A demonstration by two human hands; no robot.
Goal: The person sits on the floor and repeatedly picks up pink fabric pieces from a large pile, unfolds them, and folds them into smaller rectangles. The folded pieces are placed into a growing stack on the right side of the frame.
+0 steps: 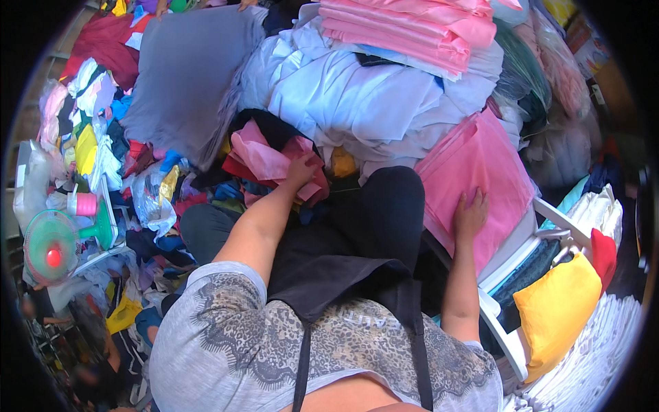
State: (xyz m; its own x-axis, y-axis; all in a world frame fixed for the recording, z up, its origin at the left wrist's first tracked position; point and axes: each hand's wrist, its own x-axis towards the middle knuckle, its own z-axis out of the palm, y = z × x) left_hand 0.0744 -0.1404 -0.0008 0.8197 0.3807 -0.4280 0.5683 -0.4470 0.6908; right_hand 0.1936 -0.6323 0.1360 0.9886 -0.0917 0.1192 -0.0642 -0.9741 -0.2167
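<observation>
My left hand (300,173) is closed on a crumpled piece of pink cloth (257,152), which lies among red and black fabric in front of my knees. Part of its fingers is hidden by the folds. On my right, a stack of flat pink cloth pieces (473,158) slants beside my raised knee. My right hand (471,211) rests on top of that stack with its fingers spread, holding nothing.
A big white cloth bundle (329,89) lies ahead, topped by folded pink cloth (405,27). Another person's hand (247,3) touches a grey fabric stack (185,75). A green fan (52,247) stands left; a yellow cushion-like cloth (556,316) hangs over a white chair frame (504,333).
</observation>
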